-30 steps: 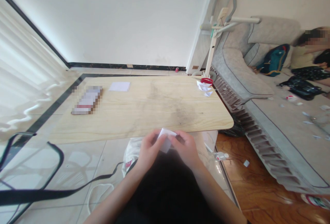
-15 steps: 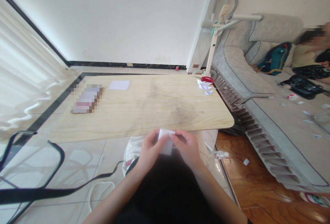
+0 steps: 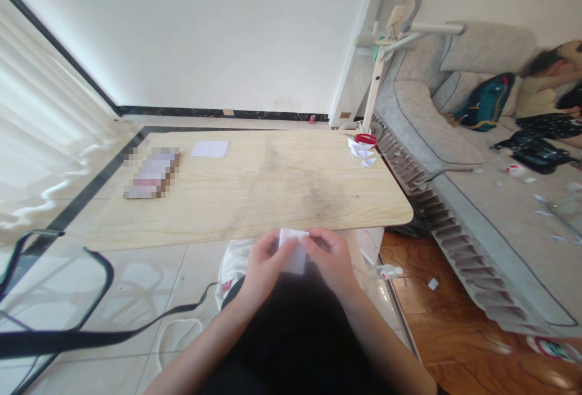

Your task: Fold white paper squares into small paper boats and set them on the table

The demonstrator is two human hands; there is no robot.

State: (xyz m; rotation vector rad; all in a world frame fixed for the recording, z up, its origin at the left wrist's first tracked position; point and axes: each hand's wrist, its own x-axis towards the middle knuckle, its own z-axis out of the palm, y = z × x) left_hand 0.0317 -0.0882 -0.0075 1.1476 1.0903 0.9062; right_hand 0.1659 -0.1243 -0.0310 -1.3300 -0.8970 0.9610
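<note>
A small folded piece of white paper (image 3: 294, 259) is held between my two hands, just off the near edge of the wooden table (image 3: 254, 195). My left hand (image 3: 265, 259) pinches its left side with the thumb on top. From the right, my right hand (image 3: 331, 256) grips the other side, its thumb pressed near the upper right corner. Fingers beneath the paper are partly hidden. Folded white paper pieces (image 3: 362, 151) lie at the table's far right corner, with red-handled scissors (image 3: 365, 139) by them. A stack of white paper (image 3: 210, 148) rests at the back left.
A blurred-out flat object (image 3: 153, 173) lies on the table's left. To the right stand a grey sofa (image 3: 459, 134) with a backpack (image 3: 488, 102), a black bag (image 3: 534, 151) and a seated person (image 3: 548, 91). A plastic bottle (image 3: 390, 272) is on the floor, near a black strap (image 3: 136, 331).
My hands and the folded paper stay almost in place, with both thumbs still pressing on it. The view has shifted very slightly.
</note>
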